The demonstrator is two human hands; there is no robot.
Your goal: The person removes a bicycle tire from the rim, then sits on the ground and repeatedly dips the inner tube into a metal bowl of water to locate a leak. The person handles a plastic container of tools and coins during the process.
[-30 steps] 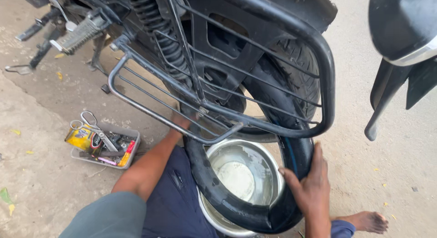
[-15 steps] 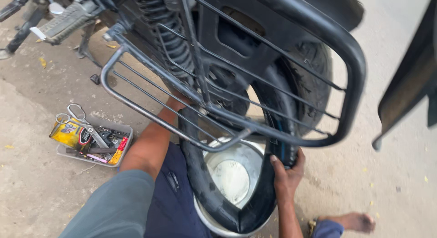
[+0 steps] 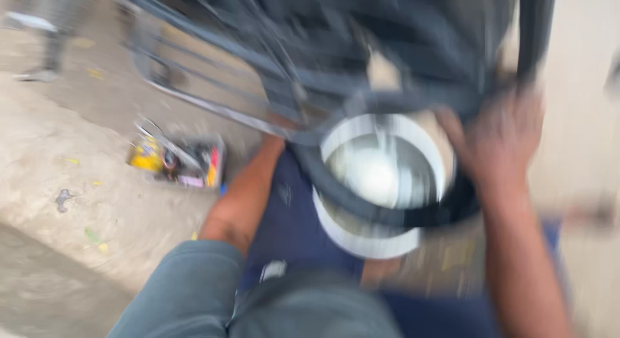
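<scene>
Blur hides much: your right hand [image 3: 497, 141] grips the black inner tube [image 3: 361, 205] looped over the white basin [image 3: 361, 244]; left hand hidden, grip untellable. Judged step: feeding tube through water; next needs slow turning.

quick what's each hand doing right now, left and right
Left hand: hidden behind the black rubber tube and metal frame; grip cannot be told.
Right hand: on the black rubber tube above the metal basin; too blurred to judge the grip.

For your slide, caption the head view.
Blurred: right hand grips black rubber tube over round metal basin; left forearm reaches beneath.
</scene>
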